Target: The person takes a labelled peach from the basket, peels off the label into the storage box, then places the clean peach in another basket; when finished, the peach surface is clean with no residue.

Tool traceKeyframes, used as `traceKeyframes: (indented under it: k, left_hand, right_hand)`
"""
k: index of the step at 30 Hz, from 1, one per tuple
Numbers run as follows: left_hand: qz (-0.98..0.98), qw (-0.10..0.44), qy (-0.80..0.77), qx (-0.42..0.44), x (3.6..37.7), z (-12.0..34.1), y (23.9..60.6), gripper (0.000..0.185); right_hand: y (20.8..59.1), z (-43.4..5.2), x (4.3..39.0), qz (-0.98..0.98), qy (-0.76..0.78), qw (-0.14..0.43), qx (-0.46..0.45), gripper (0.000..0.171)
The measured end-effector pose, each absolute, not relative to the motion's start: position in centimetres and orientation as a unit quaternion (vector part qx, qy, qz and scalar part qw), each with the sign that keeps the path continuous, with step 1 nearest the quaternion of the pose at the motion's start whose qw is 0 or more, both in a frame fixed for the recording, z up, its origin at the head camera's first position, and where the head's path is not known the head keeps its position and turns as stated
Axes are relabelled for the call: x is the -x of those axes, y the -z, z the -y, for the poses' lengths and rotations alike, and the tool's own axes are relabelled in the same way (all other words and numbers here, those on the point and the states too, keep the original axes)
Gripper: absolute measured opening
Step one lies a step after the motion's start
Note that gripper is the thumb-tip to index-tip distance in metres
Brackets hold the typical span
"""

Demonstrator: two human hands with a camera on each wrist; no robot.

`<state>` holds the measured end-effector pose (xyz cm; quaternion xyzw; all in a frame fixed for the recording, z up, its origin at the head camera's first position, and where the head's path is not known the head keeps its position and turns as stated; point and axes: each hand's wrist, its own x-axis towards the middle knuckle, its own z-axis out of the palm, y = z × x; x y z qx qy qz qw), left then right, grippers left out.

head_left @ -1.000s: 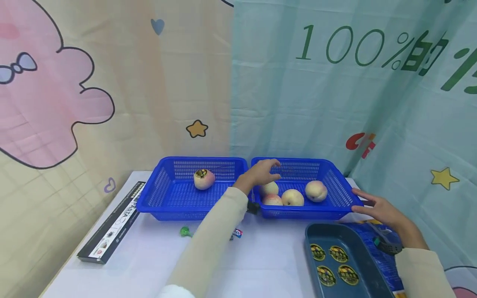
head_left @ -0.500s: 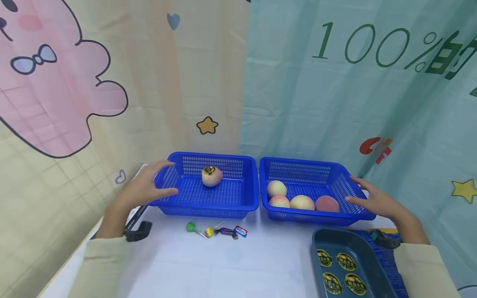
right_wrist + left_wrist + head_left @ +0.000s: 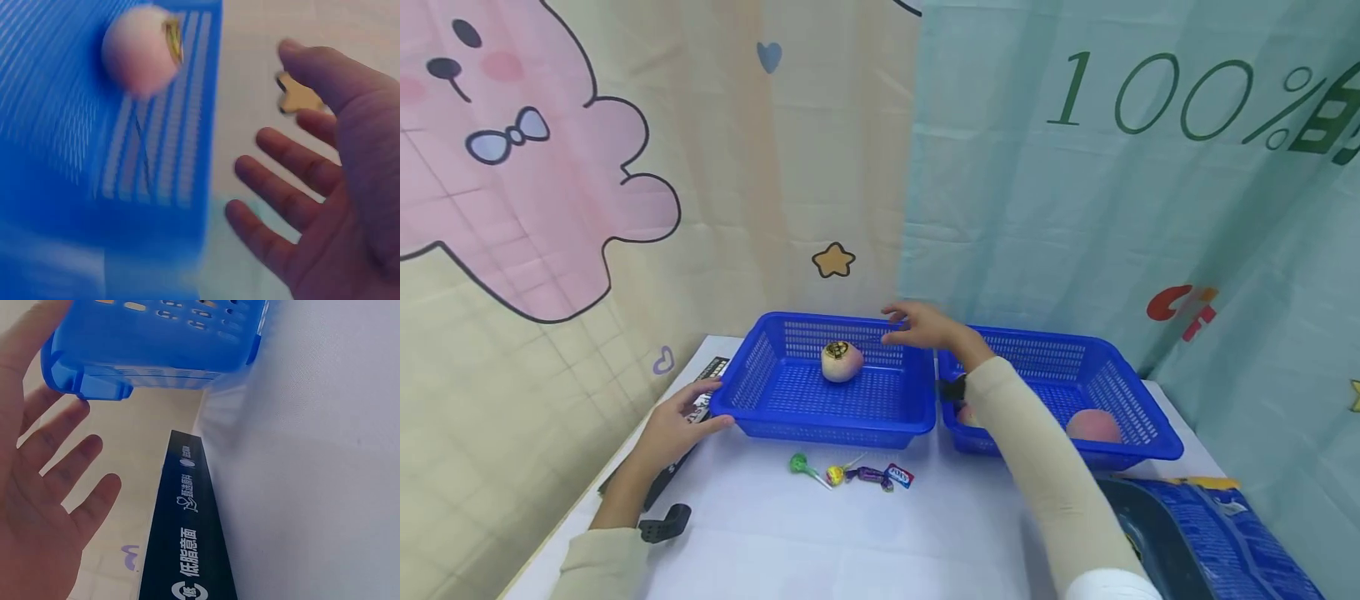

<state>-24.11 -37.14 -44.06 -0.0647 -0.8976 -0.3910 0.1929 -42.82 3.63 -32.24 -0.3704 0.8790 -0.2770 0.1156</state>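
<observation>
A peach (image 3: 841,362) with a black-and-gold sticker sits in the left blue plastic basket (image 3: 820,430). At that basket's left end is my left hand (image 3: 670,429), thumb and fingers spread around the rim corner. The left wrist view shows its fairly straight fingers right at the basket rim. My right hand (image 3: 928,327) hovers by the same basket's back right corner, fingers apart and holding nothing. In the right wrist view the stickered peach (image 3: 140,53) lies left of this hand. The right blue basket (image 3: 1045,354) shows a reddish peach (image 3: 1093,426); my right forearm hides part of its contents.
A green lollipop (image 3: 799,462), a yellow lollipop (image 3: 835,476) and a purple-wrapped candy (image 3: 868,474) lie before the baskets. A long black box (image 3: 187,531) lies under my left hand. At right are a dark tray (image 3: 1157,533), partly hidden by my sleeve, and a blue bag (image 3: 1240,525).
My left hand has gone from over the right basket to the left basket's left end. My right hand has left the right basket's outer end and crossed leftward to the left basket.
</observation>
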Motion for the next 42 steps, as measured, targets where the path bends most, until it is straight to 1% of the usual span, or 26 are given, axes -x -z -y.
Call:
traceKeyframes:
  k: [3,5,8,10,14,18,20,22,24,27,31,35,38,40,42]
  left_hand:
    - [0.895,0.184,0.402,0.065,24.2,37.1,44.3,0.063]
    - [0.893,0.176,0.409,0.063,24.2,37.0,44.3,0.063]
    - [0.892,0.169,0.415,0.060,24.1,36.9,44.2,0.063]
    - [0.893,0.167,0.415,0.056,24.1,37.0,44.2,0.063]
    - [0.891,0.163,0.420,0.055,24.1,37.0,44.0,0.063]
    - [0.890,0.162,0.423,0.056,24.3,36.8,44.2,0.063]
    - [0.889,0.162,0.424,0.056,24.2,36.8,44.4,0.062]
    - [0.890,0.164,0.421,0.056,24.2,36.9,44.6,0.062]
    - [0.893,0.167,0.415,0.055,24.1,37.0,44.6,0.061]
    - [0.898,0.169,0.403,0.052,24.1,37.4,44.5,0.063]
    - [0.902,0.165,0.395,0.054,24.4,37.6,44.3,0.066]
    - [0.904,0.163,0.392,0.056,24.7,37.7,44.1,0.066]
    - [0.905,0.159,0.391,0.060,24.7,37.7,44.0,0.066]
    - [0.905,0.155,0.391,0.063,24.7,37.7,44.0,0.067]
    - [0.905,0.151,0.392,0.068,24.7,37.9,43.9,0.067]
  right_hand:
    - [33.5,0.3,43.8,-0.891,0.232,0.158,0.358,0.066]
    - [34.4,2.1,44.1,-0.896,0.211,0.186,0.343,0.067]
    - [35.7,3.7,44.1,-0.907,0.204,0.201,0.310,0.069]
    - [36.6,4.5,44.2,-0.913,0.209,0.199,0.288,0.071]
    - [38.4,5.7,44.4,-0.931,0.219,0.169,0.238,0.075]
    - [39.5,6.3,44.4,-0.940,0.235,0.140,0.202,0.074]
    - [39.7,6.3,44.3,-0.938,0.236,0.134,0.215,0.070]
    - [39.3,6.1,44.2,-0.933,0.228,0.127,0.249,0.066]
    - [38.3,5.7,44.2,-0.920,0.231,0.120,0.292,0.063]
    - [35.9,4.8,43.7,-0.890,0.260,0.105,0.360,0.062]
    - [32.5,1.8,41.3,-0.841,0.307,0.093,0.436,0.062]
    - [30.6,-2.2,37.0,-0.810,0.292,0.068,0.504,0.061]
    - [31.2,-5.5,33.0,-0.802,0.254,0.052,0.538,0.061]
    - [32.5,-7.5,30.5,-0.798,0.239,0.060,0.550,0.062]
    - [34.2,-9.3,28.4,-0.798,0.232,0.081,0.550,0.063]
